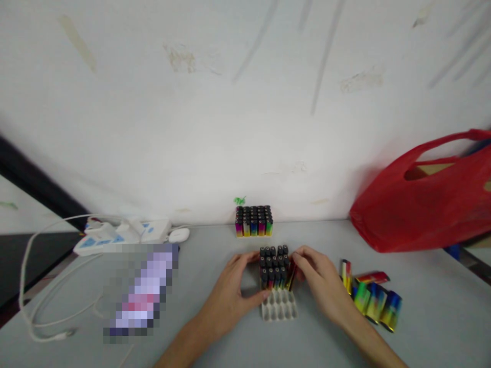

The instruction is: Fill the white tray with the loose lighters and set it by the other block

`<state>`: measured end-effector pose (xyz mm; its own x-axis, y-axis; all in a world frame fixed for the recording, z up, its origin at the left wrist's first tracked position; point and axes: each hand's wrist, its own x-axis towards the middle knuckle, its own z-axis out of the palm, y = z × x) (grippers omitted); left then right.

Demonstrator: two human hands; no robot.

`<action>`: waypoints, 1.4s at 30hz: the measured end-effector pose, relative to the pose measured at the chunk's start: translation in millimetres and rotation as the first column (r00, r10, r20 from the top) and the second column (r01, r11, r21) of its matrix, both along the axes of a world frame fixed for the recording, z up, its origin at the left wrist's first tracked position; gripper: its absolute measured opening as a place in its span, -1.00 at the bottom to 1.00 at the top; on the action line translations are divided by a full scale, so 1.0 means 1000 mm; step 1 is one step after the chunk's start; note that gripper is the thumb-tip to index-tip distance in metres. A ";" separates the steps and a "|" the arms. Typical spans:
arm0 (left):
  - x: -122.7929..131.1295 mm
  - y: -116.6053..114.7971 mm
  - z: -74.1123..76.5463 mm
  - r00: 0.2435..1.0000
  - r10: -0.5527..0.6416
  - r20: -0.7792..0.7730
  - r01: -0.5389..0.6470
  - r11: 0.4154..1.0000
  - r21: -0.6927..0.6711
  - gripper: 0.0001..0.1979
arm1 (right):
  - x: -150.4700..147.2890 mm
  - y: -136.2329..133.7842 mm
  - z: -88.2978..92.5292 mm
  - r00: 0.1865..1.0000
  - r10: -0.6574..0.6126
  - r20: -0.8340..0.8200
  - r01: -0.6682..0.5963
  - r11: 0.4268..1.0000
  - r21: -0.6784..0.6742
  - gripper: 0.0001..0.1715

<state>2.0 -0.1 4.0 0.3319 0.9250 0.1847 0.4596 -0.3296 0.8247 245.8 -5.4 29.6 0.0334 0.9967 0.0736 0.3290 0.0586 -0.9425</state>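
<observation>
Left hand [230, 290]: it is curling loosely round the left side of the tray [279, 307], thumb resting by the front row.
Right hand [316, 276]: its fingers are pinching a red and gold lighter [290, 279] at that row's right end.
Tray: it is sitting on the grey counter [307, 350], holding black-topped lighters [276, 275].
Back: more lighters [253, 225] are standing by the wall [268, 128].
Right side: loose lighters [376, 304] are lying near a red bag [425, 204].

Black-topped, multicoloured cylinders [273, 260] are standing in rows in a pale tray [280, 307], its nearest rows of bare cells facing six o'clock. One red-and-gold cylinder [291, 277] is leaning at their four o'clock.
</observation>
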 end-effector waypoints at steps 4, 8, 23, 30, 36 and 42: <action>0.000 0.000 0.002 1.000 -0.005 0.005 0.005 1.000 -0.013 -0.30 | -0.002 -0.004 0.001 0.987 -0.017 0.160 0.005 0.997 0.076 -0.62; 0.000 0.000 0.002 1.000 -0.001 0.012 0.001 1.000 -0.008 -0.30 | -0.005 -0.009 0.003 0.973 -0.014 0.231 -0.022 0.988 0.150 -0.67; 0.000 0.000 0.001 1.000 -0.009 0.003 0.009 1.000 0.001 -0.28 | -0.004 -0.014 0.006 0.970 0.027 0.240 -0.103 0.945 0.310 -0.82; 0.001 -0.001 0.003 1.000 -0.010 0.007 0.010 1.000 0.007 -0.30 | 0.001 -0.014 0.006 0.940 0.119 0.320 -0.233 0.910 0.343 -0.85; 0.001 -0.001 0.000 1.000 -0.013 0.025 0.013 1.000 0.002 -0.28 | 0.002 -0.011 0.000 0.949 0.077 0.304 -0.183 0.924 0.336 -0.79; 0.001 0.000 -0.001 1.000 -0.011 0.012 0.011 1.000 0.009 -0.28 | 0.001 -0.011 -0.003 0.941 0.093 0.326 -0.209 0.916 0.342 -0.79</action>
<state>2.6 -0.3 2.8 0.3398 0.9197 0.1967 0.4459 -0.3417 0.8273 247.1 -16.9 26.8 -0.1965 0.8875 0.4168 0.5493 0.4518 -0.7030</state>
